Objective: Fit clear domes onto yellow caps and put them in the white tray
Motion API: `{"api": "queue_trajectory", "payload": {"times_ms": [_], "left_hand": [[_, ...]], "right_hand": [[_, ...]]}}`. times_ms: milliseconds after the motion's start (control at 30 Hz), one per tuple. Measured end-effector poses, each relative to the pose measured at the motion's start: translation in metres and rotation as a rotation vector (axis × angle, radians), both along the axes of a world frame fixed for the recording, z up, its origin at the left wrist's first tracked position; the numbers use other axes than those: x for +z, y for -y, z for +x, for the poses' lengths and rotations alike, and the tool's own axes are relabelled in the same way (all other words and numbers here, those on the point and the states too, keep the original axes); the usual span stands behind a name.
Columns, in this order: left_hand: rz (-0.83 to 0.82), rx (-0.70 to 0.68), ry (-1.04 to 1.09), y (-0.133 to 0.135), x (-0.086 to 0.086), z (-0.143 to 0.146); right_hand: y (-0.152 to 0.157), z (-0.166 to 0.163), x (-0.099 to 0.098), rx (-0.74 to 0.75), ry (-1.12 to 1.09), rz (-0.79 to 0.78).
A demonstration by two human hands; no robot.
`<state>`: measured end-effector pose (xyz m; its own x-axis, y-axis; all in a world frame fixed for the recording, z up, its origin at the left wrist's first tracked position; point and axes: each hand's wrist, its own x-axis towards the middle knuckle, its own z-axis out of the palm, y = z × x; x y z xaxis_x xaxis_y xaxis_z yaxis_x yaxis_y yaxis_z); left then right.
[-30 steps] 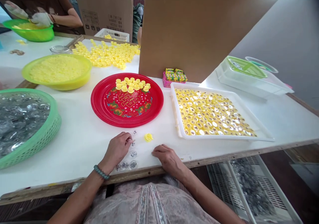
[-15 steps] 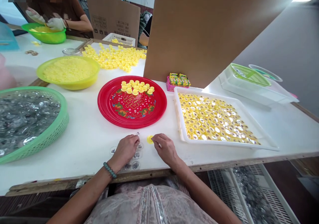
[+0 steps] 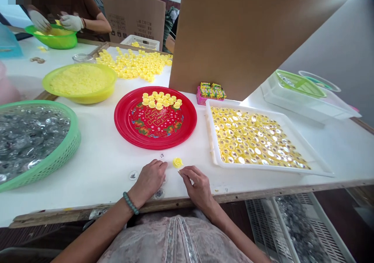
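A small yellow plastic cup-shaped piece (image 3: 177, 162) rests on the white table in front of me, between my hands and apart from both. To its left, my left hand (image 3: 150, 178) is closed, fingers curled; whatever is in them is hidden. My right hand (image 3: 199, 185) is just below and right of the piece, thumb and fingertips pinched together, with nothing I can make out between them. Beside my left hand lies a clear round disc with a dark print (image 3: 133, 175). Another printed disc (image 3: 159, 193) is partly covered by that hand.
A red tray (image 3: 125, 134) holds several yellow cups. On the right stands a white tray (image 3: 212, 154) full of yellow pieces with printed discs. A green basket (image 3: 55, 159) of clear parts is at left, near a yellow bowl (image 3: 99, 95). Across the table, a gloved person works over a green bowl (image 3: 57, 43).
My right hand has drawn back toward me, off the yellow piece, which now shows whole. My left hand has shifted slightly right, covering more of the discs. The other person's gloved hands have moved.
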<state>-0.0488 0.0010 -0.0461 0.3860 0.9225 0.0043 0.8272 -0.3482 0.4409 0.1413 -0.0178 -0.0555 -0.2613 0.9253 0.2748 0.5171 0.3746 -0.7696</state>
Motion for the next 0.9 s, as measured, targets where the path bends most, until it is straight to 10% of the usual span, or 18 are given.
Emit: {"api": "queue_trajectory", "payload": {"times_ms": [300,700,900], "left_hand": [[-0.702,0.322,1.124,-0.001,0.005,0.016],[-0.453,0.255,1.038,0.002,0.000,0.034],[-0.576,0.320,1.165,0.003,0.005,0.038]], "right_hand": [[-0.005,-0.010,0.005,-0.074,-0.526,-0.441],[-0.001,0.001,0.008,-0.231,-0.800,-0.538],[0.002,0.007,0.006,-0.217,-0.633,-0.434]]}}
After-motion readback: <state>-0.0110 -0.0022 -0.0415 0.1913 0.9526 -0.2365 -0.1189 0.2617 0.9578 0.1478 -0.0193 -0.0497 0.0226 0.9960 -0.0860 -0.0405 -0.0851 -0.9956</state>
